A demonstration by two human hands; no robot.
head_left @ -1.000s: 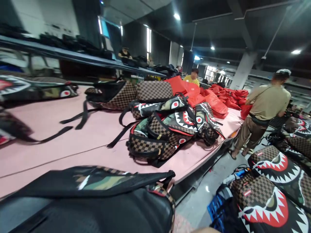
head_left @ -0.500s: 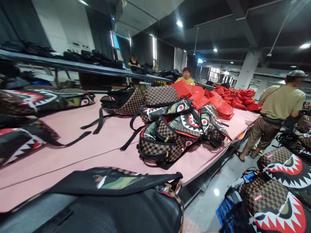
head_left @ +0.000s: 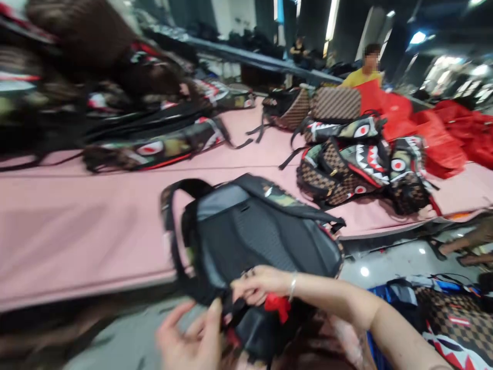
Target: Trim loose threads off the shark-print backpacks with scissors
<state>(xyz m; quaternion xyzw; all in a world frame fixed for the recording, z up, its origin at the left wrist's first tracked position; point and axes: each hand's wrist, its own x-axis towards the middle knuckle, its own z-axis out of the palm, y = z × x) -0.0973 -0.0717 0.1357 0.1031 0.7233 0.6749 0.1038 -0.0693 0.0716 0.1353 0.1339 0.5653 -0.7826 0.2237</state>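
Observation:
A black backpack (head_left: pixel 254 231) with a padded mesh back and camouflage trim lies with its back up, hanging over the near edge of the pink table (head_left: pixel 77 226). My right hand (head_left: pixel 259 285) is closed on the backpack's lower edge, fingers pinching the fabric beside a small red tag (head_left: pixel 278 304). My left hand (head_left: pixel 192 336) is just below and to the left, thumb and fingers curled toward a black strap at the same edge; the picture is smeared, so its grip is unclear.
A heap of checkered shark-mouth backpacks (head_left: pixel 358 164) sits at the table's right, red bags (head_left: pixel 435 133) behind it. More backpacks (head_left: pixel 154 144) line the far left. A person in a yellow shirt (head_left: pixel 364 69) stands beyond. Backpacks on the floor (head_left: pixel 450 318) at lower right.
The view has swung down and left. Both my hands have come into view at the black backpack's lower edge, and the backpack now shows its whole back panel.

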